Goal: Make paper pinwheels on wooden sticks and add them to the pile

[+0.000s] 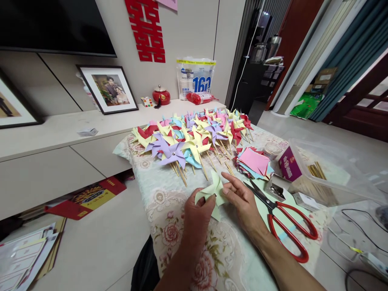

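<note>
A pale green paper pinwheel (217, 182) is between my two hands, above the flowered tablecloth (172, 238). My left hand (198, 210) pinches it, the thumb pressed at its centre by a small dark pin head. On the right side, my right hand (241, 198) has its fingers apart, the fingertips at the edge of one blade; whether they grip it I cannot tell. Scissors with red handles (274, 206) lie just right of my right hand. Behind my hands lie many finished pinwheels (194, 141) on wooden sticks, in yellow, purple, red, pink and blue.
Coloured paper squares (254, 161) are stacked right of the pinwheels. A small box of metal pins (276, 188), a purple box (289, 163) and a clear plastic bin (339, 182) with sticks stand at the right. A white cabinet (60, 141) runs along the wall.
</note>
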The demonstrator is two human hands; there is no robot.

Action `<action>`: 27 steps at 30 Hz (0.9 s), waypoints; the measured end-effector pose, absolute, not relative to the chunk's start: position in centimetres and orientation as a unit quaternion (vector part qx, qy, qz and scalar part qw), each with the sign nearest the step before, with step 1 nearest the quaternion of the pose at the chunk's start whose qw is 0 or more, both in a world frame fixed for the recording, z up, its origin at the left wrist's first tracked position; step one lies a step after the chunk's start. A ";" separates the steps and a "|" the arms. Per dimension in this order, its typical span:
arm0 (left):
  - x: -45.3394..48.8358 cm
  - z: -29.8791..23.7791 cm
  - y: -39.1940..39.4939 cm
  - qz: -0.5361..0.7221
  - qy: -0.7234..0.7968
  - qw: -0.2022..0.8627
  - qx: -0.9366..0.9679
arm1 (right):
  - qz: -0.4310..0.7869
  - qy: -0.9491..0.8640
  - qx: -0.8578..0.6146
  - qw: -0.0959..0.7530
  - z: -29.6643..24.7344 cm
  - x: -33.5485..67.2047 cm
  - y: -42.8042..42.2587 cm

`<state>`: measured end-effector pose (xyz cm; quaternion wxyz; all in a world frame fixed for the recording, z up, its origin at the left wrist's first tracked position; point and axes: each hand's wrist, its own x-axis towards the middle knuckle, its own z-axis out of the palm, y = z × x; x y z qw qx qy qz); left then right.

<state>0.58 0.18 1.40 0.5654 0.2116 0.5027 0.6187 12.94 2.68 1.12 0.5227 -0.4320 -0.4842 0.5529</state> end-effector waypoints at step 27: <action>-0.2 0.1 0.7 0.644 0.470 0.576 0.182 | 0.160 -0.574 -0.768 0.233 14.1 35.1 10.1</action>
